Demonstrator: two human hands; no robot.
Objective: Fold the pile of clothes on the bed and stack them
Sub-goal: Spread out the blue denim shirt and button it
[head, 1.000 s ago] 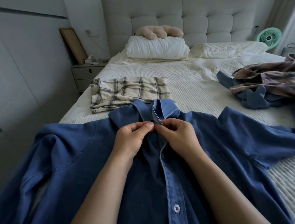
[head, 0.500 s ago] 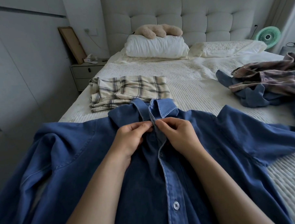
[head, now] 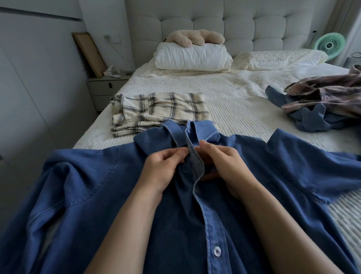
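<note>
From the head view, you have one garment finished: the folded plaid shirt point(head: 157, 111) sits on the bed point(head: 236, 105) toward the far left, just beyond the collar of the one you are working on. That makes the start of your stack, a stack of one.

The blue denim shirt point(head: 199, 208) lies spread front-up across the near part of the bed, sleeves thrown out to the left and right, nothing folded yet. A button low on the placket looks fastened, while the strip near the collar is lifted and open. Your left hand point(head: 162, 166) has its fingers point(head: 179, 155) curled, pinching the left edge of the placket just under the collar; your right hand point(head: 224, 162) grips the raised placket strip from the other side, thumb tucked beneath the cloth. By my reading you are doing up the top button before any folding starts.

Left to do, judging from here: the sleeves and body of this shirt, its place on the plaid one, then the unfolded pile point(head: 327, 103) at the far right, a purplish plaid piece lying on something blue
</note>
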